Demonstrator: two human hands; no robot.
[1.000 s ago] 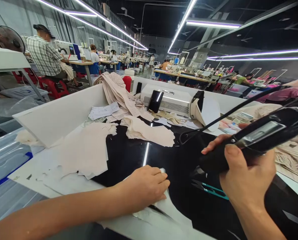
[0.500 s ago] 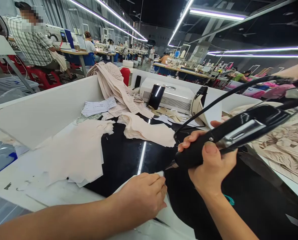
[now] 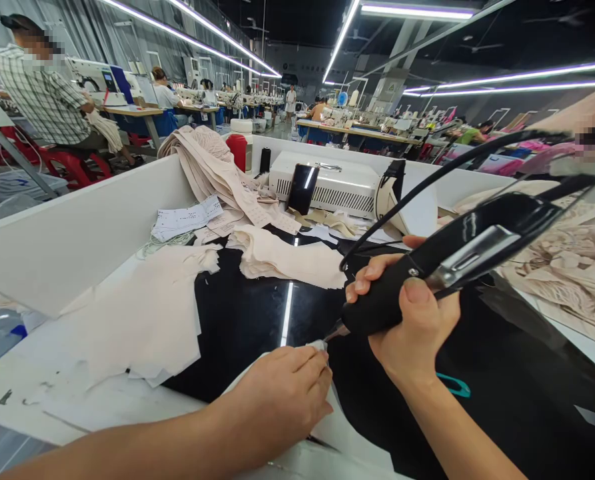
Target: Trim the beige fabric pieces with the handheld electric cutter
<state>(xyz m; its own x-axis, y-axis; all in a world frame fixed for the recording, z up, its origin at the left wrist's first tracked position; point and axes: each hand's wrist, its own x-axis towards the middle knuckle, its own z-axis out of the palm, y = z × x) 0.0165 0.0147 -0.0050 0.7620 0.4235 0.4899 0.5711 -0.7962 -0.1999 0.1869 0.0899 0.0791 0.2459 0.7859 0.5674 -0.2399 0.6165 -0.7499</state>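
My right hand (image 3: pixel 417 320) is wrapped round a black corded hand tool (image 3: pixel 377 300) with a silver lever along its body. Its thin metal tip (image 3: pixel 338 329) points down-left, at or very near the edge of a white sheet-like piece (image 3: pixel 320 345); I cannot tell whether they touch. Closed fingers of my left hand (image 3: pixel 290 393) pinch that piece, whose material is mostly hidden under the hand. Below my hands a pale curved-edged sheet (image 3: pixel 354 433) lies over the black work surface (image 3: pixel 247 320). Beside my right wrist lies a small teal loop-shaped object (image 3: pixel 454 385).
Pale cloth pieces (image 3: pixel 147 313) lie left, a cloth stack (image 3: pixel 287 257) ahead. Behind stand a phone (image 3: pixel 303 189) and a white vented box (image 3: pixel 347 187). Heaped cloth (image 3: pixel 572 267) lies right. White walls (image 3: pixel 77 233) edge the table. Another person's arm (image 3: pixel 584 113) shows upper right.
The view has shifted slightly, so the background sits further left. The tool's tip shows more clearly and sits nearer my left fingers. Both hands keep their grips.
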